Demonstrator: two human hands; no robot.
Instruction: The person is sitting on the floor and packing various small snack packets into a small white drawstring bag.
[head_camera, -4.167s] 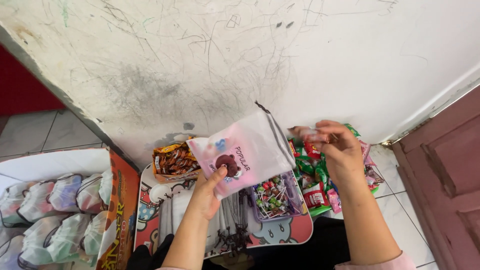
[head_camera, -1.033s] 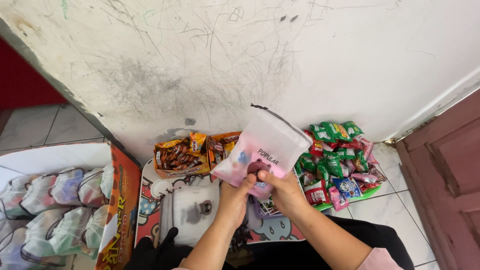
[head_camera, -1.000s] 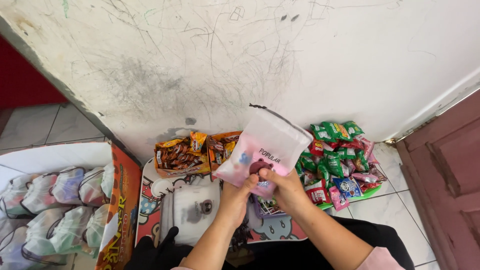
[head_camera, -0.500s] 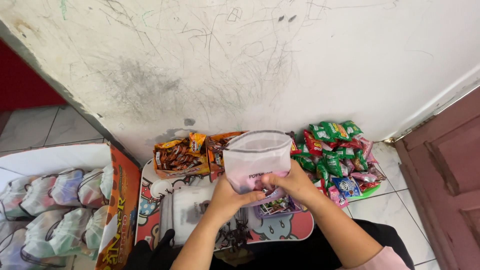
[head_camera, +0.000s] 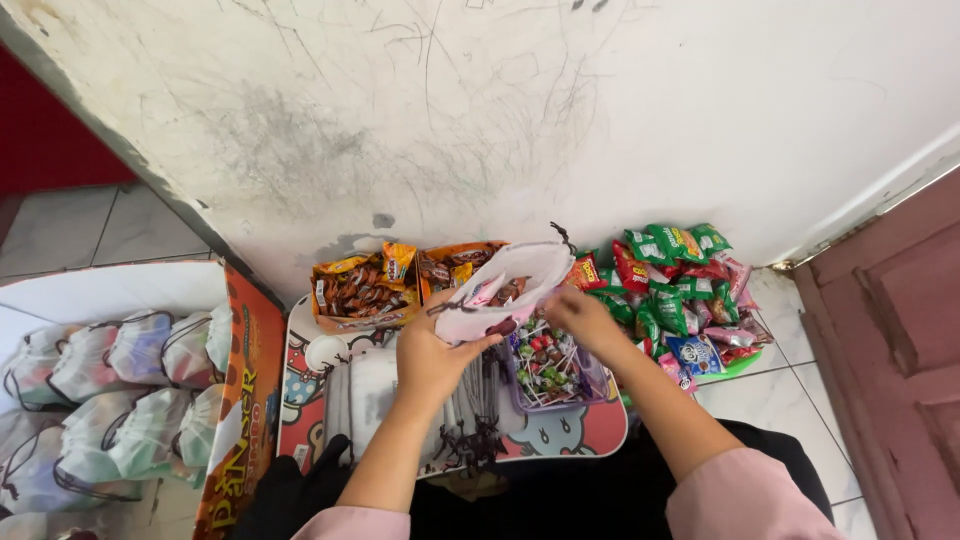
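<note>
Pink drawstring pouch (head_camera: 500, 290), mouth open, tilts above the small cartoon-printed desk (head_camera: 590, 425). Left hand (head_camera: 432, 352) clamps its base; right hand (head_camera: 578, 318), fingers together, pinches the rim. Treats could spill if it tips further.

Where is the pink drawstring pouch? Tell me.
In the head view, the pink drawstring pouch sits centre frame, held by the left hand, above the lollipop tray.

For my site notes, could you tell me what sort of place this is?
Probably a home floor corner used for packing treat bags: tiled floor, scribbled wall, snack packets, and a box of filled pouches.
</note>
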